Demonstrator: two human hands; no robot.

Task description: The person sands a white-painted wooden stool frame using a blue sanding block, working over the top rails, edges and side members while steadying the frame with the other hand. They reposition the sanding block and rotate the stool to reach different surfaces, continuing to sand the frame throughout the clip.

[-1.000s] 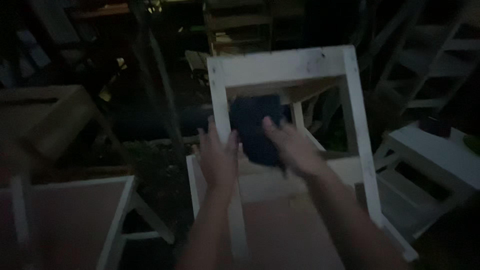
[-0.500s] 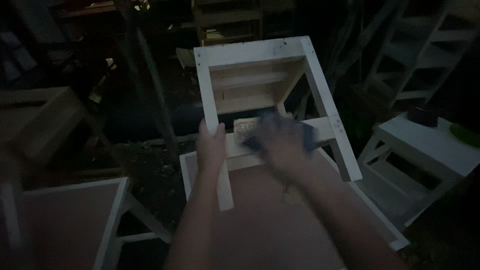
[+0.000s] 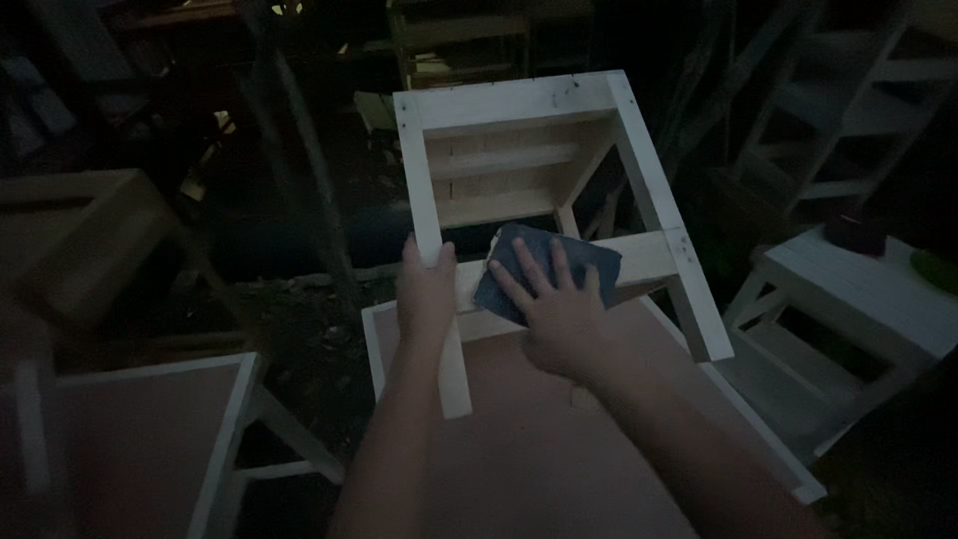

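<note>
A white-painted wooden stool frame [image 3: 519,105] lies tipped on a table with a reddish top [image 3: 559,449], its legs pointing toward me. My left hand [image 3: 427,291] grips the frame's left leg near the crossbar. My right hand [image 3: 559,309] lies flat, fingers spread, pressing a dark blue sheet of sandpaper [image 3: 589,265] against the lower crossbar [image 3: 649,258]. The scene is very dim.
A second white-framed table with a reddish top [image 3: 150,429] stands at lower left. A white step stool [image 3: 858,289] with a dark object and a green thing on it stands at right. Wooden furniture and ladders crowd the dark background.
The stool frame has tilted and shifted so the crossbar now lies under my right hand. The hand with the sandpaper has slid from inside the frame down onto the lower crossbar.
</note>
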